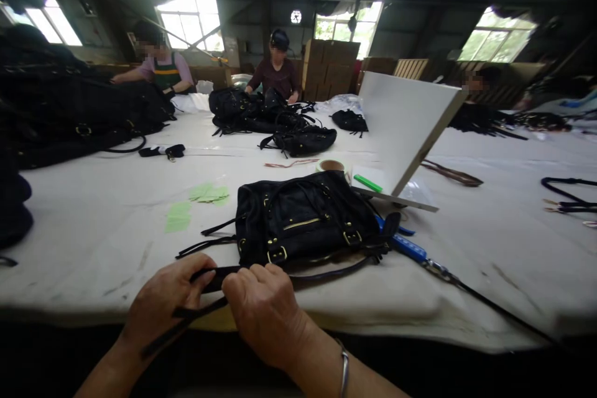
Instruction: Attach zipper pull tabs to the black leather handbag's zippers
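Note:
A black handbag (303,214) with gold buckles and a gold zip lies on its side near the table's front edge. My left hand (170,298) pinches a black strap (222,277) between thumb and fingers, just off the bag's lower left corner. Closed around the same strap, my right hand (265,311) sits a little to the right, with a metal bangle on the wrist. Thin black strap ends hang below and between both hands. Black tassel cords (209,245) stick out from the bag's left side.
Blue-handled pliers (410,247) with a black cord lie right of the bag. Behind stand a tape roll (331,165), a green piece (368,183) and a white upright board (405,118). Green paper slips (178,216) lie left. Black bags (298,140) are piled farther back, where several people work.

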Demonstrator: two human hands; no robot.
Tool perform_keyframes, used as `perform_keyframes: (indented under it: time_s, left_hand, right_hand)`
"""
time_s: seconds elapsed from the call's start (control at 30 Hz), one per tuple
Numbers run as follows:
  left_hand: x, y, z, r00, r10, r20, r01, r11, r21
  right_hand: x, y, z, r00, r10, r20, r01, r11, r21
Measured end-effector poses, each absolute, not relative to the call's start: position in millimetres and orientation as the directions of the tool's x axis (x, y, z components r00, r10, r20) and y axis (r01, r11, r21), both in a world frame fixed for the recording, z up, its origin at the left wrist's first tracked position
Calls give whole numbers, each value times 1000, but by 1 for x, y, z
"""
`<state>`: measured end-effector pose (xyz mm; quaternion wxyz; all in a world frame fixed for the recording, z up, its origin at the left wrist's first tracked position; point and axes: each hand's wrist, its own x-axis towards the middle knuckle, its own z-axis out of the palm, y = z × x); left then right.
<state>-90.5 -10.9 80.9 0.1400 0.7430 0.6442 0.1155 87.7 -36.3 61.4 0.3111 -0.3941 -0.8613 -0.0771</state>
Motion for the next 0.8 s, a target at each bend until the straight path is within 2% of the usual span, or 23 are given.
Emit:
perform_keyframes:
  time_s: [0.1,0.2,0.4,0.5,0.63,0.7,0.8]
  left_hand:
    - [-93,-4,75,183,979,88,924,-202,326]
    - [-96,1,69,168,972,161,939,-208,275]
    - [-97,7,65,145,974,177,957,-183,225]
    - [-96,9,65,158,975,153,953,-191,236]
    - [-106,14,63,238,959,157,917,-275,288]
    - [-113,16,62,254,943,214,918,-305,253]
    - [-115,18,63,234,899,369,932,-315,179]
  right_hand:
    - [103,-39,59,-489,632,601,754,652,-73]
    - [128,-41,51,-412,666,622,798,594,-107]
    - [174,-46,36,-239,755,611,847,470,-249]
    - [181,-50,37,-206,778,594,818,470,-332]
    - [202,-64,50,-175,774,608,700,533,-476]
    - [226,-69,55,-39,745,666,697,497,-517]
    - [272,-70,57,319,695,645,723,262,-640]
